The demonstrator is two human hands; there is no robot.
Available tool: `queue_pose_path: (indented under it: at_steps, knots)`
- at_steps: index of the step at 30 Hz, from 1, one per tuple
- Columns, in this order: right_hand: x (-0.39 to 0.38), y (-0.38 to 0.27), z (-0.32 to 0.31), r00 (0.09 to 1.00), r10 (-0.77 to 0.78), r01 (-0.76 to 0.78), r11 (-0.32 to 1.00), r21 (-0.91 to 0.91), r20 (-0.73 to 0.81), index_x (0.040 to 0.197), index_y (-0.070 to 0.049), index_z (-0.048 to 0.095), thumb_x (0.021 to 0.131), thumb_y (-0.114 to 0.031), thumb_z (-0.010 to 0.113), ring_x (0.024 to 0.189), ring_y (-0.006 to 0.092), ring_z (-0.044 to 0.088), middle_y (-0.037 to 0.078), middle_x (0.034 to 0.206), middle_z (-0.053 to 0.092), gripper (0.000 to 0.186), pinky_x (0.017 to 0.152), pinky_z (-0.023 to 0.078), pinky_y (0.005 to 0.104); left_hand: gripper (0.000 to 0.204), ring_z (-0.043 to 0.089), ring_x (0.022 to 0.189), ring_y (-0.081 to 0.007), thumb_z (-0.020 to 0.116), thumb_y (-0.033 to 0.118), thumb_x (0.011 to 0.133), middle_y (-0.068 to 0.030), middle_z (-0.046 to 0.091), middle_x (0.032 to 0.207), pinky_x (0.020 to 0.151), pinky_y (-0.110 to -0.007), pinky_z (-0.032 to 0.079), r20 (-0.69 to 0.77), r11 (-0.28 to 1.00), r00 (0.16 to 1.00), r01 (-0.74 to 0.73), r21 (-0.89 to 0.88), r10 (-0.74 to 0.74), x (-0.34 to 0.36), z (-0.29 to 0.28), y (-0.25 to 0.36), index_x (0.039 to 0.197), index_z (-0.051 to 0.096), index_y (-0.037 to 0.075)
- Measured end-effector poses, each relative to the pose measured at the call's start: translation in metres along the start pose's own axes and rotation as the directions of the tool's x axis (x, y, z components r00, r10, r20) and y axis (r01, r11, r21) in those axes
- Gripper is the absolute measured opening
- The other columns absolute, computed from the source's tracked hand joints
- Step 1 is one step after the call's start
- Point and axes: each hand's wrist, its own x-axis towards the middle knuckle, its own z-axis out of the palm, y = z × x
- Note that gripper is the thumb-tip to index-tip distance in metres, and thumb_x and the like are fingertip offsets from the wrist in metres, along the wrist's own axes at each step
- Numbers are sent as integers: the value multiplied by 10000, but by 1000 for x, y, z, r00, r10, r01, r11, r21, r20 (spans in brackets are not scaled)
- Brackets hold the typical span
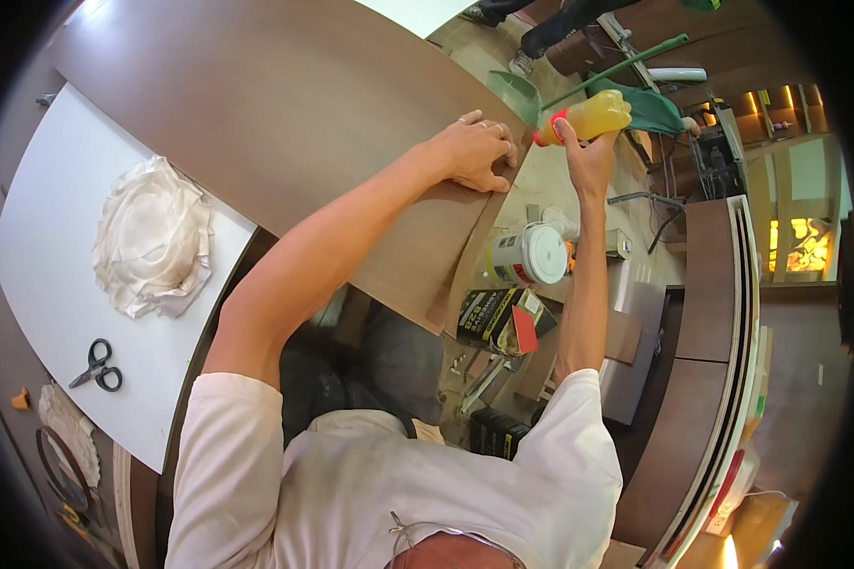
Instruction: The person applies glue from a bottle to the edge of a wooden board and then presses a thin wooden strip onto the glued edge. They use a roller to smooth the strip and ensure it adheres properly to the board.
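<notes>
In my right hand (590,159) is a plastic bottle (599,114) of yellow liquid, held tilted with its red-capped end toward the left. That end is close to the edge of a large brown board (304,104). My left hand (474,154) rests on the board near the same edge, fingers bent and spread, thumb apart. It is not clear whether any fingertips reach over the edge. A thin strip (465,266) runs down the board's right side.
A white panel (38,247) at left carries a crumpled cream cloth (154,237) and scissors (98,366). On the floor stand a white bucket (545,254) and a black-and-yellow can (489,321). Behind them is a green dustpan (516,95). Another person's legs (564,27) show at top.
</notes>
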Motion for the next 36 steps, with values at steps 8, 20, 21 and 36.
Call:
queue_pose_path:
  at_steps: [8, 20, 21, 36]
  knots:
    - [-10, -1, 1, 999, -22, 32, 961, 274, -39, 1213, -14, 507, 845, -223, 797, 1026, 196, 626, 112, 1139, 621, 513, 854, 542, 340, 410, 528, 1267, -261, 707, 444, 836, -68, 575, 1316, 1197, -491, 248, 0, 999, 999, 47, 4, -47, 2, 0, 0, 1140, 704, 168]
    - [-5, -2, 6, 999, 37, -40, 993, 111, 25, 1205, 4, 514, 856, -232, 790, 957, 200, 644, 113, 1089, 650, 504, 887, 492, 335, 343, 518, 1276, -247, 720, 411, 835, -49, 581, 1288, 1195, -503, 245, 46, 998, 997, 59, -31, -58, 5, -1, 4, 1097, 709, 190]
    - [-8, -4, 6, 999, 12, -17, 991, 133, 35, 1213, 4, 509, 851, -230, 791, 969, 208, 651, 121, 1089, 656, 514, 881, 505, 340, 335, 520, 1272, -245, 723, 405, 832, -46, 585, 1282, 1193, -506, 248, 20, 998, 998, 57, -25, -57, 4, 2, 3, 1089, 712, 191]
    - [-5, 1, 3, 999, -26, 20, 992, 125, 42, 1217, -1, 511, 860, -221, 786, 971, 190, 642, 102, 1092, 646, 501, 878, 502, 323, 218, 540, 1240, -238, 716, 357, 833, -39, 614, 1209, 1180, -527, 257, -46, 998, 998, 43, -40, -45, 4, 4, 2, 967, 732, 185]
